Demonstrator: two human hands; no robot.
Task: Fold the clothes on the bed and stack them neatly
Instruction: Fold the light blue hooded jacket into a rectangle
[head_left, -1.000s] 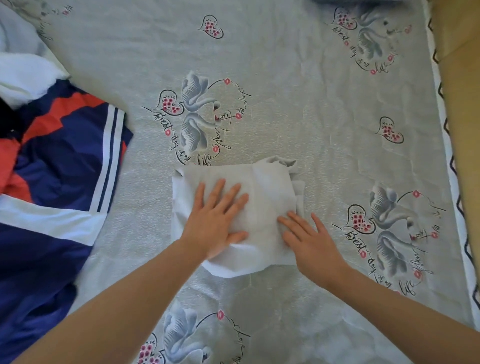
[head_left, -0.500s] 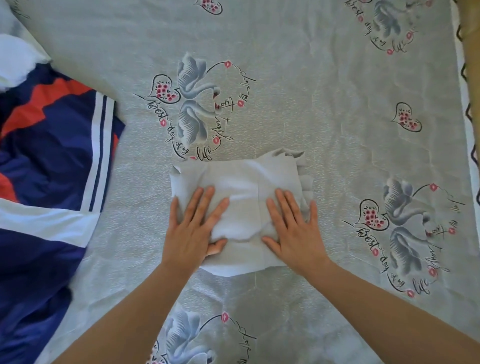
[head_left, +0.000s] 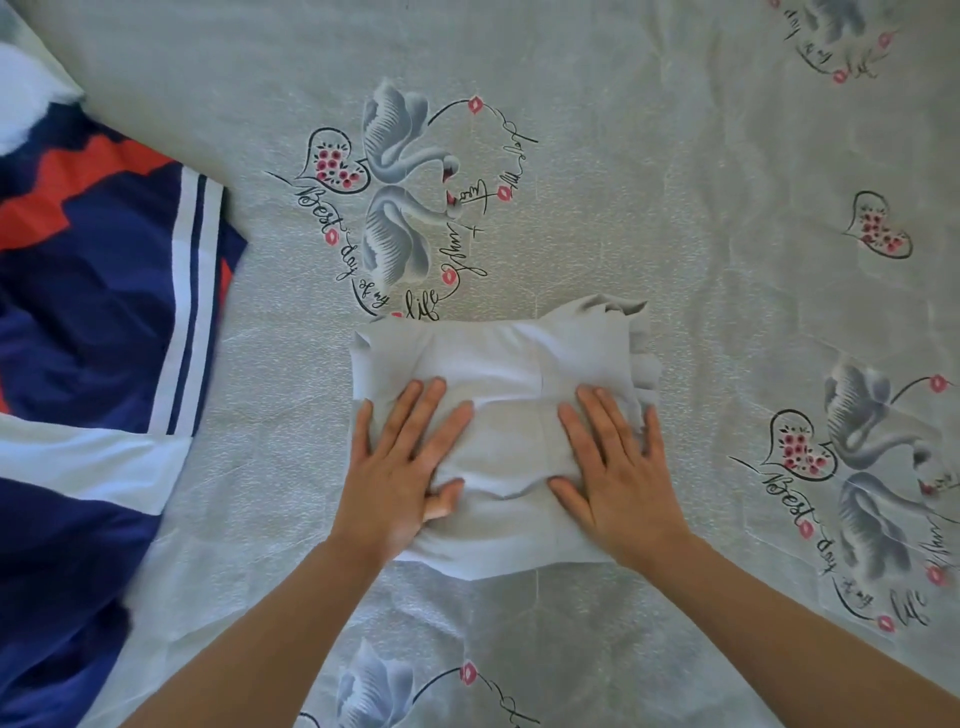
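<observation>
Folded white garment (head_left: 511, 364) lies on bedsheet (head_left: 675, 182), both hands pressing flat.

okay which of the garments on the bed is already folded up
The pale grey garment under both hands, left hand and right hand, is a compact folded bundle. The navy, red and white garment at the left lies spread out, unfolded.

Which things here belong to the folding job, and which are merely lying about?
Part of the job:
- folded white garment, flat on the bed
- left hand and right hand, both pressing it
- navy, red and white garment, unfolded at the left

Just there:
- grey swan-print bedsheet
</observation>
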